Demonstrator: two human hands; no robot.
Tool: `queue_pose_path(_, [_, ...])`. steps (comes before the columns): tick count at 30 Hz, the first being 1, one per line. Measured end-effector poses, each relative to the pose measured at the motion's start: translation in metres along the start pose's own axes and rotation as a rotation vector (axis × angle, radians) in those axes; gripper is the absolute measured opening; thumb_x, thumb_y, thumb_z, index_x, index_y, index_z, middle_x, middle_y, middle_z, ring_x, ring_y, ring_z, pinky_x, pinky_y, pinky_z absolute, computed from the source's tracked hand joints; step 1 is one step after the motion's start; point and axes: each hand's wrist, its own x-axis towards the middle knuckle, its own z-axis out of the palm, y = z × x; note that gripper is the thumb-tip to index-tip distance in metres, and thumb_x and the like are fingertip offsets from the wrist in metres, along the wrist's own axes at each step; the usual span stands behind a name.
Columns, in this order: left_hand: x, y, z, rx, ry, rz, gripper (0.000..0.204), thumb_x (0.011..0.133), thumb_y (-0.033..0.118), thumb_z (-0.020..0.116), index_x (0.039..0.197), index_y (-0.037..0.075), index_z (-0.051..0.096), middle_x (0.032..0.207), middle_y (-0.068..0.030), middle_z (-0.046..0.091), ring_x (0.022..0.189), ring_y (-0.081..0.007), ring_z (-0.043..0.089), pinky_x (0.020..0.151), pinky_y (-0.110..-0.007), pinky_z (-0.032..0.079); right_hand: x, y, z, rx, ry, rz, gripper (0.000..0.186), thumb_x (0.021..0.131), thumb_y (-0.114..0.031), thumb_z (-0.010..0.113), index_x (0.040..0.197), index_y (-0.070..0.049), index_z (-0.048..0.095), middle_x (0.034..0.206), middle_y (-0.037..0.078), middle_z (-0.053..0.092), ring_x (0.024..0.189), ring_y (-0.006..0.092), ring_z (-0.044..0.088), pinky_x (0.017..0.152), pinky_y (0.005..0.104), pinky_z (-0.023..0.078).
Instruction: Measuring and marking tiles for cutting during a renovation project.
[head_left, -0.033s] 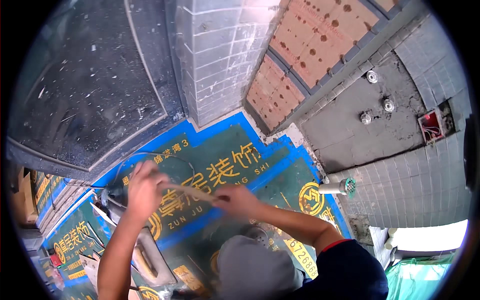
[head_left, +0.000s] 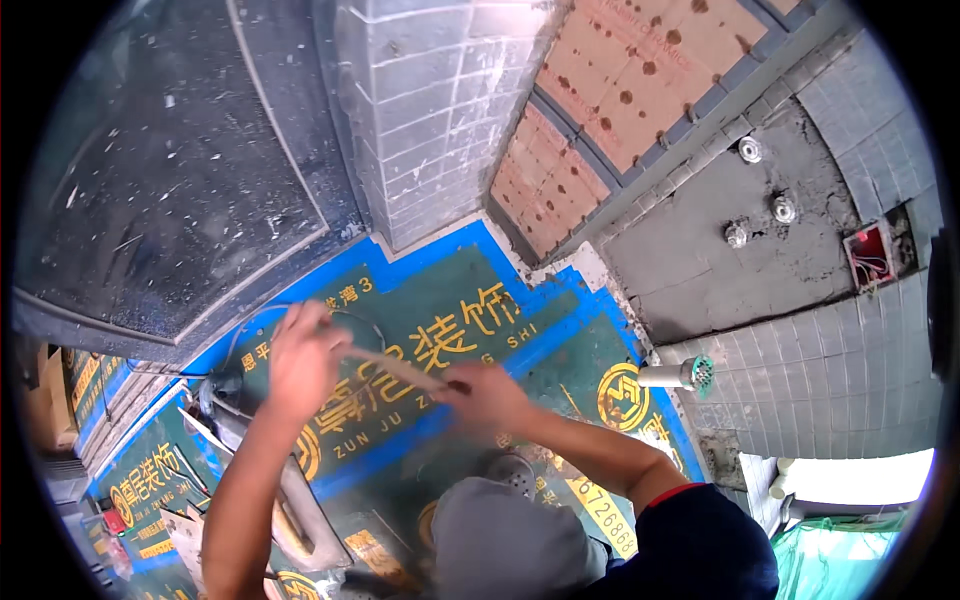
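A thin, flat tan strip (head_left: 398, 369) spans the space between my two hands, slanting down to the right above the floor covering. My left hand (head_left: 308, 358) is closed at its upper left end. Around the lower right end my right hand (head_left: 490, 400) is closed, and a small dark spot shows at its fingertips. Both hands are smeared by motion, so the strip's exact material cannot be made out. Beside my left forearm lies a flat grey trowel (head_left: 318, 535) with a pale handle, partly hidden by the arm.
Green floor sheeting (head_left: 560, 400) with blue tape (head_left: 440, 240) runs below. A dark, speckled panel (head_left: 170, 190) stands left of a tiled column (head_left: 430, 120). On the right are a white pipe stub (head_left: 660, 376), pipe fittings (head_left: 784, 208) and a red wall box (head_left: 868, 254) with wires.
My left hand has shifted slightly right, and the strip's left end has moved right and a little lower. My right hand has edged slightly right, still on the strip.
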Motion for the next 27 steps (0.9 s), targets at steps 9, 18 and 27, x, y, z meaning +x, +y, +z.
queue_pose_path(9, [0.152, 0.055, 0.191, -0.006, -0.269, -0.133, 0.008, 0.078, 0.01, 0.071, 0.085, 0.009, 0.074, 0.088, -0.0149, 0.069, 0.086, -0.0354, 0.071, 0.07, -0.046, 0.058, 0.005, 0.127, -0.053, -0.198, 0.59, 0.247, 0.02, 0.092, -0.02, 0.077, 0.096, -0.001, 0.072, 0.085, 0.014, 0.073, 0.073, 0.0228, 0.072, 0.068, 0.0346, 0.056])
queue_pose_path(18, [0.217, 0.036, 0.301, -0.208, -0.125, -0.164, 0.012, 0.083, 0.006, 0.066, 0.095, 0.005, 0.068, 0.097, -0.0204, 0.07, 0.09, -0.0438, 0.067, 0.079, -0.053, 0.055, 0.068, 0.212, -0.064, -0.132, 0.849, 0.355, 0.019, 0.093, -0.019, 0.078, 0.098, -0.002, 0.072, 0.076, 0.011, 0.073, 0.064, 0.0163, 0.069, 0.062, 0.0315, 0.054])
queue_pose_path(27, [0.238, 0.03, 0.339, -0.417, 0.037, -0.197, 0.027, 0.085, 0.006, 0.064, 0.111, 0.005, 0.071, 0.106, -0.0189, 0.071, 0.095, -0.041, 0.069, 0.084, -0.05, 0.057, 0.089, 0.237, -0.057, -0.024, 0.972, 0.409, 0.016, 0.092, -0.012, 0.08, 0.094, 0.001, 0.071, 0.077, 0.004, 0.073, 0.067, 0.0061, 0.064, 0.059, 0.0227, 0.048])
